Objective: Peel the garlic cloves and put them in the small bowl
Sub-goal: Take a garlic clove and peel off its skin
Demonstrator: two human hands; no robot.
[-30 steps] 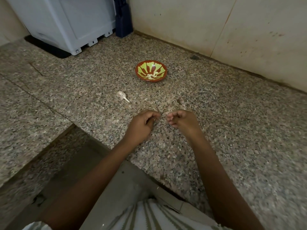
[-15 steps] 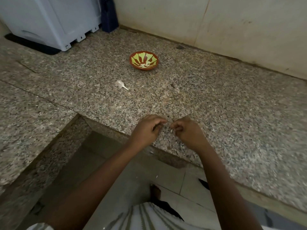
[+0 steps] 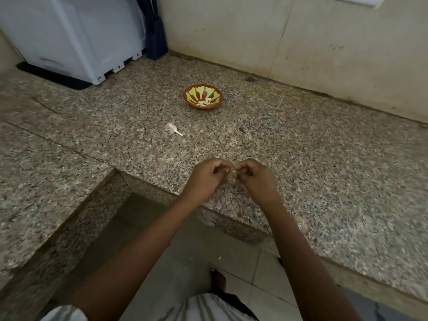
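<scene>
Granite counter (image 3: 324, 170): left hand (image 3: 208, 179), right hand (image 3: 254, 179), both grips pinching pale garlic clove (image 3: 233, 173), mostly hidden.

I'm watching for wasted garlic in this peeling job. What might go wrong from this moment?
1. The left hand and right hand pinch the small garlic clove near the front edge of the counter. If it slips, it may fall to the floor, where a white scrap lies.
2. The small bowl stands far back near the wall, so the peeled clove could drop on the way there.
</scene>
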